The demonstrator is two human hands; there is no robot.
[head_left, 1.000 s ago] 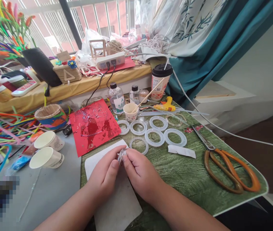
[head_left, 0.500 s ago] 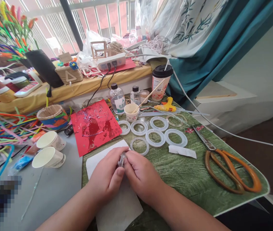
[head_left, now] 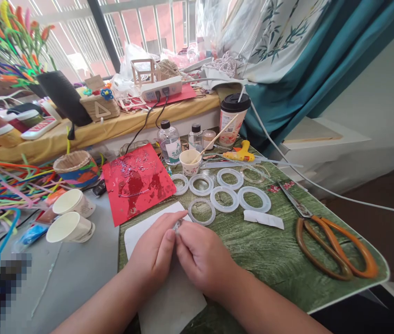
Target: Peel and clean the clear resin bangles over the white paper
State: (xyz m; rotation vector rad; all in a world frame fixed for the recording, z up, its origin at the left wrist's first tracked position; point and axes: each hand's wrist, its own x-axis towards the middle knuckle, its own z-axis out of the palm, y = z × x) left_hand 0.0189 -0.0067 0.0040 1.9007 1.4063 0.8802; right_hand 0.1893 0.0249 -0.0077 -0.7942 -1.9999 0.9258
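Messy craft bench here, with a green wood-print mat over the grey top. Nearest me, the left hand and right hand are pressed close together above a white card, their fingertips pinching a small clear piece, mostly hidden, so I can't say exactly what it is. Just past them, about seven translucent rings lie flat on the mat, smooth and rubbery-looking. None looks joined to another so far. Off to the right are orange-handled scissors. On the left sit two paper cups and a heap of pipe cleaners. Farther on are a red sheet crusted with dried glue, a yellow glue gun and a lidded drink cup.
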